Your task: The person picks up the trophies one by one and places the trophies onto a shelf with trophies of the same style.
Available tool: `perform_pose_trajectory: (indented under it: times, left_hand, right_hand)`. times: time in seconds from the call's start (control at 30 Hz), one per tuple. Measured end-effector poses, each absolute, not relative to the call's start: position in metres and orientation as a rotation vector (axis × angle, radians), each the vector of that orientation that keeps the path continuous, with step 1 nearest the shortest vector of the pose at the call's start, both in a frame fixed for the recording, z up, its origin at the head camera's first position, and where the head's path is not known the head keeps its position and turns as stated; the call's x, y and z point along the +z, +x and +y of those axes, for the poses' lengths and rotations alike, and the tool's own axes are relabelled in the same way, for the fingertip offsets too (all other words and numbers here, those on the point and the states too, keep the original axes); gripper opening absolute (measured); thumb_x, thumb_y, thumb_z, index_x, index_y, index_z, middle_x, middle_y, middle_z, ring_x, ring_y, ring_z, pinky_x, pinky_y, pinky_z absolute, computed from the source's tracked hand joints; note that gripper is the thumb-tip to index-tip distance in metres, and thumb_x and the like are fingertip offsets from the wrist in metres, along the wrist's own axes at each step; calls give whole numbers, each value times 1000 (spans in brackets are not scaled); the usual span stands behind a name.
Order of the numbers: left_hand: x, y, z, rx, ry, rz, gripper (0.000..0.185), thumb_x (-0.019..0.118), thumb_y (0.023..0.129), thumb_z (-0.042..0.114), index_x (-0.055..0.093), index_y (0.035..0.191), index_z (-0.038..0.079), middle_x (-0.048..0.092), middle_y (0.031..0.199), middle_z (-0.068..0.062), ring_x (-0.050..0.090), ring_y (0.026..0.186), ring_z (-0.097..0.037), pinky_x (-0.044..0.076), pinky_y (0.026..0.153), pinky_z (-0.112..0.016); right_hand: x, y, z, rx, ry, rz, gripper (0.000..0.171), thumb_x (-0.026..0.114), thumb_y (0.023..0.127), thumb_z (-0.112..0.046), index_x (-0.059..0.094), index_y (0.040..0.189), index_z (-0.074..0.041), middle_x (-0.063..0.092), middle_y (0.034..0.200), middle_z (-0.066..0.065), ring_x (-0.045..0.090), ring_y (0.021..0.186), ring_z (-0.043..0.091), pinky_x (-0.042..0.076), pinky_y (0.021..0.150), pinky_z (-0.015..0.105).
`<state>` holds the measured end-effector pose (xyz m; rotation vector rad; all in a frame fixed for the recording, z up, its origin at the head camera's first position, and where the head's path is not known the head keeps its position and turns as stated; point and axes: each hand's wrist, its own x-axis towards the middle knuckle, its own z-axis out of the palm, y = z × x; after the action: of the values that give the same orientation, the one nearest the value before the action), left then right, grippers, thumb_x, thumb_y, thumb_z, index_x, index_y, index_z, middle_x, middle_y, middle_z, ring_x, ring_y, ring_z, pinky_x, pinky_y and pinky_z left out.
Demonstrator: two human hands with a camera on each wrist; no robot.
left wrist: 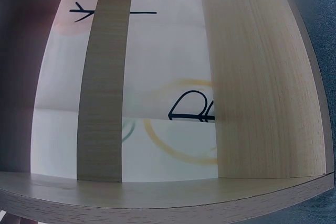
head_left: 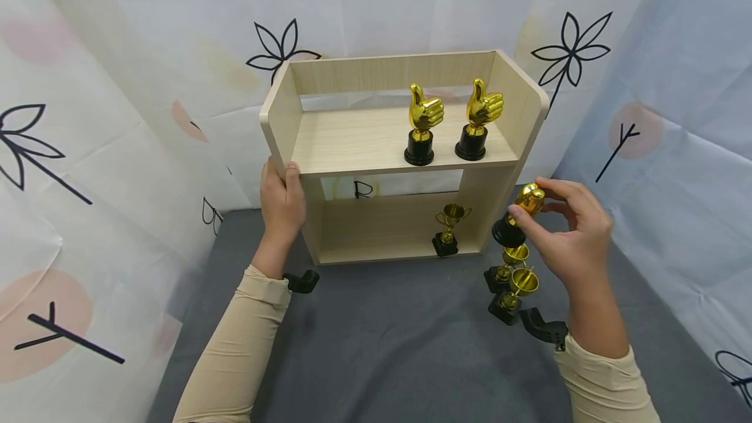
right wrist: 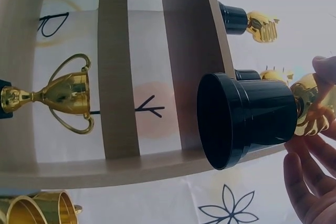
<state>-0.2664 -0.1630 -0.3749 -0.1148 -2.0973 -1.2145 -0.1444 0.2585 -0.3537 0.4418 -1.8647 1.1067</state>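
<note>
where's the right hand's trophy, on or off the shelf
Off: the right hand grips the trophy by its gold top, its black underside exposed.

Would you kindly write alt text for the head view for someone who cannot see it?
A person's right hand holds a black-based gold trophy beside a wooden shelf unit, whose left side the left hand grips. Two thumbs-up trophies stand on the upper tier and a gold cup on the lower tier; two more cups stand on the table.
</note>
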Motion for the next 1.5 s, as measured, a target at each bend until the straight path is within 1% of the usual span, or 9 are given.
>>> perform_pose_trajectory:
  times: [0.03,0.2,0.3,0.43,0.67,0.93,1.1,1.27,1.5]
  left_hand:
    - [-375,-266,-163,-1214,-114,-2097,51,37,107,43,59,124,-1,58,114,-25,55,98,-41,44,87,-58]
    - [-374,-265,-163,-1216,-113,-2100,54,38,106,42,59,131,-1,59,119,-26,56,102,-41,44,91,-59]
    - [-374,-265,-164,-1217,-115,-2099,53,38,106,42,59,130,-1,58,119,-26,55,102,-42,44,91,-59]
    - [-374,-265,-164,-1218,-112,-2097,52,38,106,41,59,127,-2,58,117,-26,55,100,-41,43,91,-59]
    - [-374,-265,-164,-1218,-117,-2103,52,38,106,41,59,129,-1,59,118,-25,55,103,-41,44,92,-59]
    - [-374,-264,-164,-1228,-129,-2105,53,38,107,42,59,132,0,59,121,-25,55,106,-41,44,94,-59]
    - [-375,-266,-165,-1233,-131,-2097,53,39,107,42,59,133,-1,59,123,-26,55,106,-41,44,94,-59]
    - [-376,-267,-165,-1231,-122,-2101,55,39,107,42,58,136,-1,59,123,-25,56,104,-40,44,93,-59]
    - [-375,-266,-165,-1223,-128,-2106,55,38,107,42,58,134,-1,59,121,-26,55,105,-41,44,92,-60]
  right_hand:
    - [-353,-144,258,1109,445,-1860,55,87,66,15,73,119,12,70,112,-7,68,101,0,53,86,14]
    - [-352,-145,254,1119,455,-1837,52,88,68,12,73,117,13,72,109,14,69,100,1,53,85,15]
    - [-352,-145,253,1115,457,-1832,52,89,68,11,74,117,12,72,109,19,69,99,1,53,85,16]
    - [-351,-145,251,1109,462,-1834,52,89,68,12,74,117,11,71,108,21,69,98,0,53,85,15]
    - [-348,-144,249,1105,479,-1839,52,90,67,10,74,116,13,71,108,23,68,97,0,53,85,15]
    - [-344,-144,245,1114,518,-1813,49,93,73,-1,73,115,14,69,105,29,67,95,0,53,85,15]
    - [-343,-144,242,1123,531,-1799,49,94,75,-6,73,113,15,69,105,29,68,95,0,53,84,14]
    - [-343,-144,241,1127,538,-1805,49,94,74,-5,73,114,15,69,105,29,68,95,0,53,84,15]
    - [-344,-142,240,1123,543,-1812,50,94,74,-6,73,114,15,69,105,29,68,96,0,53,84,15]
